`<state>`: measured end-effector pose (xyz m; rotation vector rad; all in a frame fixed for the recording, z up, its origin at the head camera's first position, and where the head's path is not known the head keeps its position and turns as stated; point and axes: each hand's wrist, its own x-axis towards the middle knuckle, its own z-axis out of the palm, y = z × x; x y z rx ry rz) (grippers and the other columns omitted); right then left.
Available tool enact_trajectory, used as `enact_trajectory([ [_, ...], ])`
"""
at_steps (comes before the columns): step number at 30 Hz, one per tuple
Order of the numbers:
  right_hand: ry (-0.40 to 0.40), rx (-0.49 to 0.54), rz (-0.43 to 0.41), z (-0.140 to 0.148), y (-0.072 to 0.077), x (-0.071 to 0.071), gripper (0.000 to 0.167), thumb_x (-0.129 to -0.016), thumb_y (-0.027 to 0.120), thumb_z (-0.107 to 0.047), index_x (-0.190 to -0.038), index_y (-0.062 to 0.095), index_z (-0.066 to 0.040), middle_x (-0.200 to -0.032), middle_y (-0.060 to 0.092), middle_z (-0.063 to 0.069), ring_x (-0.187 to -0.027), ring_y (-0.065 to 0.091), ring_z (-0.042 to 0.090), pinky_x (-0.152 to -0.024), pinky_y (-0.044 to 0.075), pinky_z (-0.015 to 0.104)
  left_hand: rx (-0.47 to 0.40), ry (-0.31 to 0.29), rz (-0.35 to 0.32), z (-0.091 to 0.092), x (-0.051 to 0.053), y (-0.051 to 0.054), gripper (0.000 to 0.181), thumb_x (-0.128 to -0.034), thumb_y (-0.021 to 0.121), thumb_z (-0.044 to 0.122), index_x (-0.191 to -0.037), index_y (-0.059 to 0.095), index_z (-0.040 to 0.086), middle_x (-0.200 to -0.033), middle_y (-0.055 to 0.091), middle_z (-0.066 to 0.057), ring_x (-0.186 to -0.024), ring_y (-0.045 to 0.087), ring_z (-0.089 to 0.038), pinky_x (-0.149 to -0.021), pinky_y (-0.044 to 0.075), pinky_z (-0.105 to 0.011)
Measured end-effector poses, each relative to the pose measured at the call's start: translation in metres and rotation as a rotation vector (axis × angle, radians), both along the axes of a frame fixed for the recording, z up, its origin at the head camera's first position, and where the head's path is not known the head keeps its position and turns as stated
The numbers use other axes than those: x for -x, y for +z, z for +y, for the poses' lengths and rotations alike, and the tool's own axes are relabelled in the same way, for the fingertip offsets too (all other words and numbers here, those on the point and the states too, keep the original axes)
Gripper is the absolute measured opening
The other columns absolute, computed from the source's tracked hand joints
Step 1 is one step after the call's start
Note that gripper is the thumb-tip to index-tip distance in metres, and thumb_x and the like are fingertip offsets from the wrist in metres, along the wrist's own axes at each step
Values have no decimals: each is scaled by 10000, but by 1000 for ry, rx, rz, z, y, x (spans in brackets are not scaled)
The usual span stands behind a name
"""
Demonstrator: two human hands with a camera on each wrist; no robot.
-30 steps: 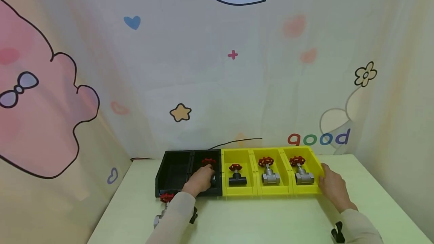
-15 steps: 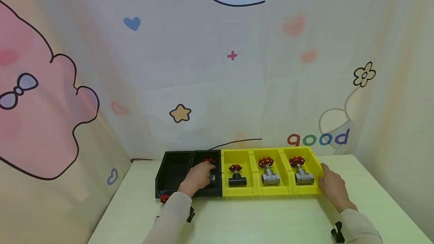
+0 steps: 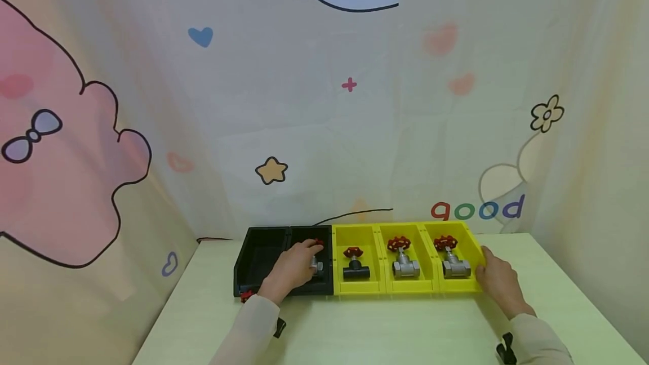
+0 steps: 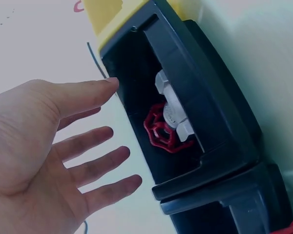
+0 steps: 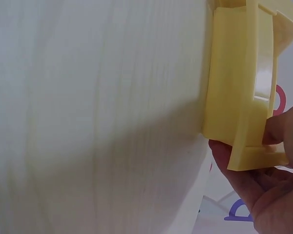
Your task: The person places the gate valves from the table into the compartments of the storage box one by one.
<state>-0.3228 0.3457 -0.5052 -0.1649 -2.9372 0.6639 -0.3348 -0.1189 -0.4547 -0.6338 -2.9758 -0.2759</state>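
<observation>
My left hand [image 3: 290, 269] hovers at the second black bin [image 3: 327, 289] from the left in the head view. Its fingers are spread and hold nothing in the left wrist view. Inside that bin lies a silver gate valve [image 4: 172, 105] with a red handwheel [image 4: 161, 134], apart from the fingertips. My right hand [image 3: 502, 285] grips the side wall of the rightmost yellow bin [image 5: 227, 73]. Its thumb is over the inner side, and fingers lie along the outside. In that bin sits another silver valve [image 3: 456, 266] with a red wheel.
Two more yellow bins stand mid-row, one with a black-bodied valve [image 3: 356, 270], the other with a silver valve [image 3: 405, 266]. The leftmost black bin [image 3: 239, 275] adjoins. A red handwheel [image 3: 246, 295] shows beside the left sleeve. A dark cable [image 3: 355, 212] runs behind.
My left hand has drawn back to the left from the valve in the black bin, leaving more of its silver body in sight. The right hand stays on the yellow bin.
</observation>
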Motion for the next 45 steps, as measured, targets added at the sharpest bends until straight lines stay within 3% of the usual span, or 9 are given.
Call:
enact_trajectory([
  [9,17,12,-28,4,1,0,621,-939,515,-107,-1451,271,147,-1227,520,411,-780,539,313,-734,537,458,-33,-25,54,-5,-15,4,581,-881,737,205,-1423,532,157,-1503,467,-114,-1302,526,-319,-988,504,-470],
  [16,20,31,-21,4,4,-4,619,-920,535,-94,-1444,280,113,-1232,521,420,-798,563,338,-735,537,486,-42,-45,98,-11,-27,4,572,-888,732,235,-1418,536,150,-1506,463,-117,-1309,522,-319,-964,517,-467],
  [33,28,17,-1,3,4,-6,644,-904,547,-61,-1449,260,129,-1244,505,433,-890,596,430,-813,510,582,-50,-22,109,-27,-54,9,602,-872,749,242,-1426,524,174,-1509,459,-105,-1330,502,-325,-961,513,-486],
  [38,26,18,2,2,2,-5,641,-906,550,-50,-1449,259,127,-1222,519,428,-844,589,396,-785,527,552,-35,-17,146,-32,-64,10,622,-861,760,254,-1430,516,198,-1501,472,-93,-1334,502,-304,-971,509,-476],
  [45,23,22,-8,1,1,-5,651,-910,550,-48,-1458,245,129,-1254,499,429,-845,582,390,-792,529,547,-8,-12,203,-45,-77,9,599,-858,761,240,-1411,542,164,-1490,483,-113,-1366,459,-349,-1068,415,-545],
])
